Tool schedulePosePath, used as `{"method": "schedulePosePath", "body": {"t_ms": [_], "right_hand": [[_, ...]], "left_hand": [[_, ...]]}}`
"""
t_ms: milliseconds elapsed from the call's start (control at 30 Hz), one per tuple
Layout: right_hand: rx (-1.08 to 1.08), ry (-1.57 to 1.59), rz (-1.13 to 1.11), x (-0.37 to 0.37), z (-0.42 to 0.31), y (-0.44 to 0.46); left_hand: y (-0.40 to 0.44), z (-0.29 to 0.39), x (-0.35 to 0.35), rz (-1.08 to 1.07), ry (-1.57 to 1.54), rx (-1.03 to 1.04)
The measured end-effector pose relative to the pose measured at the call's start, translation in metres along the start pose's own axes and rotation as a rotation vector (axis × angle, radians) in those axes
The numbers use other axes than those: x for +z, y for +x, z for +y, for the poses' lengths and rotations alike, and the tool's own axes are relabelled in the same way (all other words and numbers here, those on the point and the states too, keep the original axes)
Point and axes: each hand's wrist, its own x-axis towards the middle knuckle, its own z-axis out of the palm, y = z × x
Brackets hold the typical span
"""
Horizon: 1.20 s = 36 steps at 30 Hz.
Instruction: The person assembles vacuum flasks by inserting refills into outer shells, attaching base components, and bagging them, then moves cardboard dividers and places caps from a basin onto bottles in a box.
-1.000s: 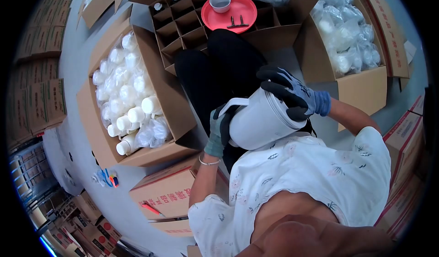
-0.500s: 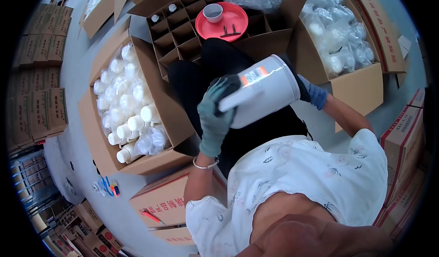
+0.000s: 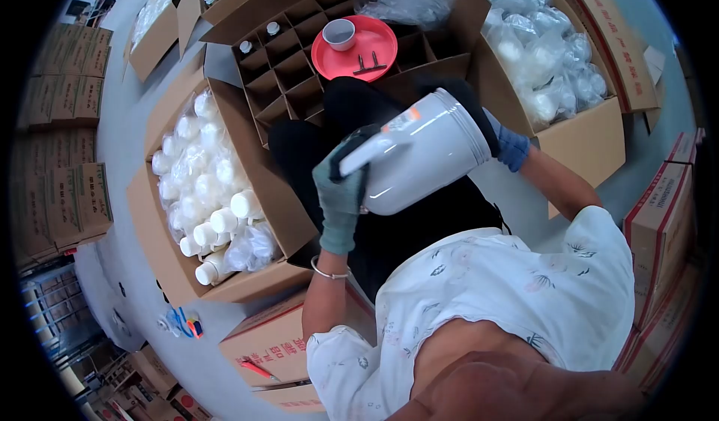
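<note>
1 pale grey jug, above the black-clad lap, mid-view; long axis 8 to 2 o'clock, ridged end at 2. I see the left hand gripping handle-side, the right hand holding the ridged end.

A smooth grey floor spreads beneath everything, under cool, bluish light. Brown cartons stand stacked from nine to ten o'clock; past eight sits a blue-barred rack, dim and blurred. Smaller boxes crowd half past seven, and red-edged cartons line three to four.
</note>
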Motion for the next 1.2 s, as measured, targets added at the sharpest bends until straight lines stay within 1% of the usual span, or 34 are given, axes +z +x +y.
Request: {"method": "schedulePosePath", "body": {"t_ms": [33,67,100,133,167,200,233,267,300,333,367,400,467,500,533,567,600,633,667,700,733,767,833,867,967,1000,1033,1067,1100,1133,1167,1200], "right_hand": [[0.002,0.072,-0.015,0.001,-0.001,0.001],[0.005,0.144,-0.031,0.002,-0.003,0.002],[-0.097,0.050,-0.086,0.001,-0.008,0.008],[-0.203,-0.037,-0.133,0.000,-0.013,0.014],[-0.224,-0.062,-0.208,-0.002,-0.027,0.019],[-0.246,-0.085,-0.283,-0.004,-0.041,0.023],[-0.163,-0.002,-0.344,0.005,-0.071,0.026],[-0.188,-0.220,-0.390,0.013,-0.077,0.031],[-0.272,-0.241,-0.454,0.020,-0.070,0.035],[-0.326,-0.400,-0.451,0.023,-0.069,0.037],[-0.380,-0.554,-0.446,0.028,-0.071,0.038],[-0.335,-0.566,-0.476,0.033,-0.069,0.039],[-0.254,-0.599,-0.537,0.040,-0.064,0.048],[-0.259,-0.486,-0.519,0.041,-0.053,0.050],[-0.255,-0.370,-0.496,0.040,-0.036,0.046],[-0.242,-0.253,-0.471,0.041,-0.026,0.041],[-0.187,-0.115,-0.421,0.043,-0.037,0.035],[-0.106,-0.072,-0.404,0.045,-0.034,0.030],[-0.030,-0.030,-0.386,0.046,-0.028,0.026],[0.042,0.009,-0.366,0.046,-0.028,0.024],[0.031,-0.023,-0.353,0.044,-0.032,0.020],[0.024,0.068,-0.307,0.044,-0.019,0.013],[0.001,0.247,-0.210,0.041,0.019,-0.006],[-0.128,-0.003,-0.244,0.038,0.019,-0.008],[0.140,0.319,-0.195,0.048,0.005,-0.016],[0.156,0.299,-0.261,0.040,0.000,-0.011],[0.087,0.414,-0.305,0.036,-0.021,-0.006],[0.140,0.444,-0.335,0.031,-0.049,-0.007],[0.074,0.293,-0.356,0.029,-0.054,-0.006],[0.007,0.143,-0.369,0.027,-0.060,-0.006],[-0.012,0.095,-0.307,0.030,-0.066,-0.004],[-0.004,0.066,-0.256,0.032,-0.062,-0.004]], "left_hand": [[0.002,-0.010,-0.007,-0.007,0.043,-0.066],[-0.002,-0.018,-0.007,0.001,0.038,-0.081],[-0.008,-0.029,-0.005,0.008,0.034,-0.094],[-0.011,-0.038,-0.005,-0.135,0.264,0.039],[-0.014,-0.048,-0.005,-0.248,0.475,0.202],[-0.021,-0.061,0.003,-0.208,0.008,-0.174],[-0.034,-0.082,0.017,-0.153,-0.464,-0.540],[-0.045,-0.100,0.029,-0.029,-0.728,-0.637],[-0.046,-0.112,0.027,-0.043,-0.631,-0.603],[-0.041,-0.124,0.024,-0.058,-0.531,-0.569],[-0.036,-0.122,0.022,-0.072,-0.429,-0.537],[-0.029,-0.110,0.017,-0.051,0.060,-0.313],[-0.035,-0.121,0.011,-0.041,0.140,-0.194],[-0.033,-0.117,0.009,-0.042,0.179,-0.129],[-0.039,-0.111,0.001,-0.092,0.274,-0.162],[-0.049,-0.099,-0.001,-0.015,0.384,-0.106],[-0.062,-0.088,-0.001,0.062,0.489,-0.050],[-0.074,-0.080,0.000,0.141,0.589,0.005],[-0.083,-0.073,0.000,0.180,0.609,0.085],[-0.085,-0.052,-0.006,0.067,0.513,0.034],[-0.088,-0.037,-0.013,0.002,0.428,0.027],[-0.091,-0.027,-0.018,-0.067,0.341,0.018],[-0.095,-0.017,-0.024,-0.120,0.111,-0.157],[-0.096,-0.015,-0.026,-0.137,-0.004,-0.239],[-0.104,-0.056,-0.017,0.098,-0.210,-0.349],[-0.093,-0.062,-0.015,0.106,-0.082,-0.231],[-0.090,-0.098,-0.021,0.086,-0.105,-0.248],[-0.089,-0.103,-0.019,0.134,-0.311,-0.351],[-0.082,-0.087,-0.016,0.094,-0.296,-0.299],[-0.074,-0.071,-0.013,-0.029,-0.069,-0.119],[-0.071,-0.080,-0.010,0.035,-0.303,-0.326],[-0.065,-0.070,-0.007,-0.006,-0.304,-0.335]]}}
